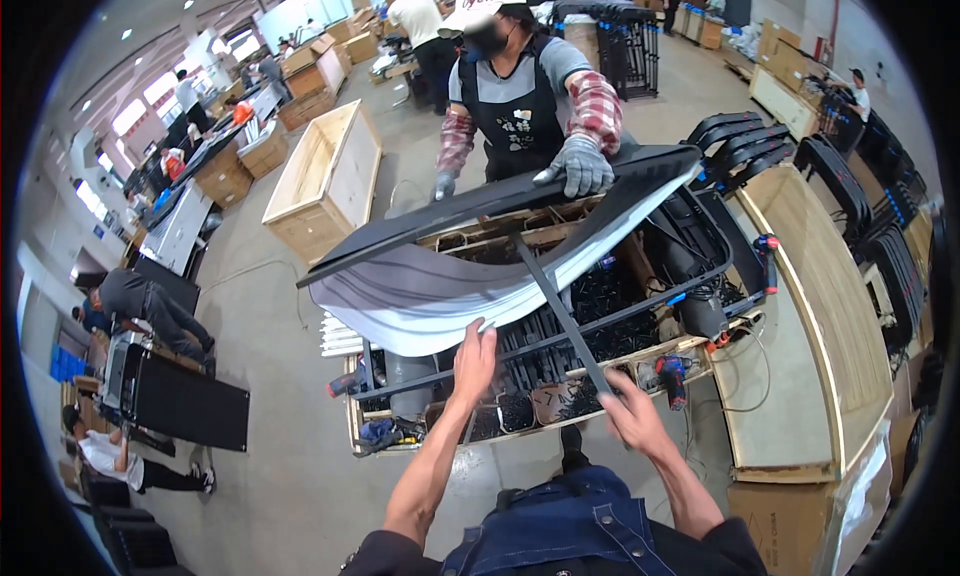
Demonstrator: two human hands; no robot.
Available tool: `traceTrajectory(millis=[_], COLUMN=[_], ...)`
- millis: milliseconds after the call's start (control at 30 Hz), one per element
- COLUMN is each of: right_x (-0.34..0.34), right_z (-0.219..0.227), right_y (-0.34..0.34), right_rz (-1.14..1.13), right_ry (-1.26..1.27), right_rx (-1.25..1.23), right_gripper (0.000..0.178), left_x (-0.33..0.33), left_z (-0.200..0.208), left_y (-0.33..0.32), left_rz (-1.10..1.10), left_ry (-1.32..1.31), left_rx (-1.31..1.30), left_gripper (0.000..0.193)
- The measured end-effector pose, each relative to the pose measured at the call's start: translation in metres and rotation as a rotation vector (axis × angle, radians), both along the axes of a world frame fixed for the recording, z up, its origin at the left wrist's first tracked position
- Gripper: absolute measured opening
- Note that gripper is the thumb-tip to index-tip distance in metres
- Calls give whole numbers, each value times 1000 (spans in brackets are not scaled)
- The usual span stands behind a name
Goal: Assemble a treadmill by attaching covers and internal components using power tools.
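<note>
A long dark panel (520,201) with a pale underside is held tilted over a crate (560,376) of parts by two people.

The panel's near edge is touched from below by the left hand (474,354), fingers spread and pressed up against the pale underside. A thin dark bar (560,311), running from under the panel down to the near right, is met at its near end by the right hand (630,411); whether the fingers are closed round it cannot be told. The panel's far edge is gripped by a co-worker's gloved hand (580,164), with that person's other glove (443,184) left of it. A drill (672,374) lies on the crate's near right rim. An open wooden box (325,176) stands far left, and stacked black parts (740,141) far right.
</note>
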State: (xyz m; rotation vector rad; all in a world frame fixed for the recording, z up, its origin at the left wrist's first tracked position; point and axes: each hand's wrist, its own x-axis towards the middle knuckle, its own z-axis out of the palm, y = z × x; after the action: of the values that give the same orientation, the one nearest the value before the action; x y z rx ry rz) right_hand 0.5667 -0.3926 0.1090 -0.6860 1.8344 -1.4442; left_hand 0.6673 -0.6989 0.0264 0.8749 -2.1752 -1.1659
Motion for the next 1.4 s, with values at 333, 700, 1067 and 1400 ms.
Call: traceTrajectory(millis=[333, 700, 1067, 1400], right_x=[-128, -115, -111, -200], right_z=[-92, -153, -145, -93], right_y=[-245, -262, -265, -156], right_rz=[11, 48, 92, 58], right_ry=[310, -59, -62, -576], right_rx=[61, -26, 27, -372], right_gripper=[49, 50, 58, 55], left_x=[-68, -14, -35, -3], left_z=[-67, 92, 136, 58], left_y=[-26, -74, -105, -62], left_rz=[-135, 201, 407, 563], left_ry=[-697, 601, 703, 780], left_rx=[23, 710, 695, 779], left_gripper=[68, 95, 34, 21])
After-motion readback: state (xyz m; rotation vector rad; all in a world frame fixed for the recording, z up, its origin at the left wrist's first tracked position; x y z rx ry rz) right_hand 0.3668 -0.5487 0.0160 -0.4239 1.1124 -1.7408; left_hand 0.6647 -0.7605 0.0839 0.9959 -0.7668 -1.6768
